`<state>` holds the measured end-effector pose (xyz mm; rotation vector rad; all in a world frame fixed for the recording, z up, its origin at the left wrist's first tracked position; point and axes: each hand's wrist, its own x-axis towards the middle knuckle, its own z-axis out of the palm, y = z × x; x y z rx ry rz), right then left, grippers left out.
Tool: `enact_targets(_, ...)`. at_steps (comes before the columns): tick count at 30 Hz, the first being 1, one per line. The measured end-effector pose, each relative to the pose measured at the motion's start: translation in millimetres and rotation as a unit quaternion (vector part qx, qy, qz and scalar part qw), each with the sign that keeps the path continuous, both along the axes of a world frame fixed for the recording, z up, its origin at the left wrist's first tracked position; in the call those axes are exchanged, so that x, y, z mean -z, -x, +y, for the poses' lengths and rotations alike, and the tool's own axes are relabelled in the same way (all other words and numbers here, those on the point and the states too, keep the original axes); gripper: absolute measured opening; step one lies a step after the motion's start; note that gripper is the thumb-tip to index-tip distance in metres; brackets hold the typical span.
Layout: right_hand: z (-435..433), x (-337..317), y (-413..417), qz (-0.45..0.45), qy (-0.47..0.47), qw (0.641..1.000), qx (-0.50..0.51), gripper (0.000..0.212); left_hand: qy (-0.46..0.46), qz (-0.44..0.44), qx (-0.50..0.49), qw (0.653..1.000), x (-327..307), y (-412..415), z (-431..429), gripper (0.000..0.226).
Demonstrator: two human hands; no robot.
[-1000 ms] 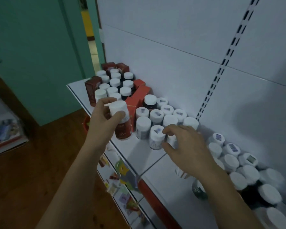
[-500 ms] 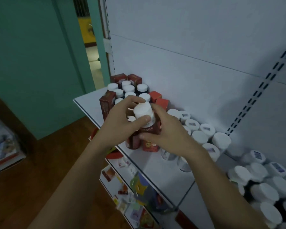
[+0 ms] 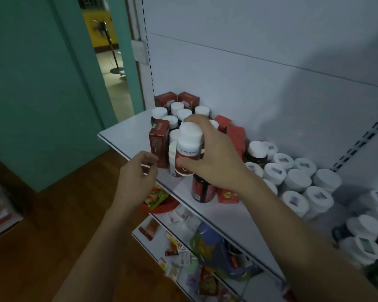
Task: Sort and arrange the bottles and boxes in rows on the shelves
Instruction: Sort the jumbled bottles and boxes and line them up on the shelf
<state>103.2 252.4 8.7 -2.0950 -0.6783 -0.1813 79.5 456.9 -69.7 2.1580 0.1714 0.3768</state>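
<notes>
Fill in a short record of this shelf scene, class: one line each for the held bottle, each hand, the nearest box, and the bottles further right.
Held bottle: white-capped bottle, red label, upright, at the front of the shelf
Right hand: right hand grips it, fingers over the cap
Left hand: left hand loosely curled, holds nothing, at the shelf edge
Nearest box: dark red box, upright, left of the bottle
Further right: white-capped cluster, packed close
</notes>
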Motion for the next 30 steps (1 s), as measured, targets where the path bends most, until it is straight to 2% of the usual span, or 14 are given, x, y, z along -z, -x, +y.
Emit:
enact_targets(3,17,15,-10,-0.045,0.157,0.986,0.026,0.067,-0.016,0.042,0.021,0.999,20,2,6,0.018)
enact_targets(6,26,29,-16,-0.069,0.325,0.939,0.087,0.063,-0.042,0.067,0.077,0.994,36,3,4,0.022)
enact_targets(8,32,39,-15,-0.087,0.379,0.913,0.125,0.062,-0.061,0.071,0.113,0.989,43,4,1,0.023)
enact_targets(11,34,45,-16,-0.095,0.375,0.906,0.171,0.072,-0.093,0.060,0.153,0.982,48,2,-4,0.024)
enact_targets(13,31,44,-16,-0.082,0.352,0.920,0.154,0.075,-0.121,0.060,0.165,0.977,47,0,-4,0.025)
enact_targets(15,22,37,-14,-0.038,0.305,0.944,0.123,0.068,-0.147,0.071,0.181,0.970,44,-4,-1,0.027)
enact_targets(17,6,28,-14,-0.017,0.262,0.957,0.120,0.052,-0.190,0.093,0.210,0.955,36,-9,5,0.030)
enact_targets(20,-28,18,-17,-0.042,0.269,0.948,0.164,0.040,-0.289,0.155,0.263,0.907,13,-19,12,0.042)
enact_targets(23,-66,9,-19,-0.038,0.324,0.920,0.216,0.039,-0.397,0.227,0.318,0.831,-10,-26,9,0.056)
enact_targets(26,-104,5,-14,-0.019,0.342,0.903,0.259,0.038,-0.478,0.247,0.371,0.757,-27,-21,-5,0.053)
enact_targets(28,-128,3,-4,-0.005,0.329,0.902,0.278,0.037,-0.482,0.237,0.414,0.735,-36,-14,-20,0.047)
enact_targets(30,-149,5,7,0.006,0.323,0.902,0.288,0.036,-0.457,0.201,0.451,0.740,-44,-6,-36,0.043)
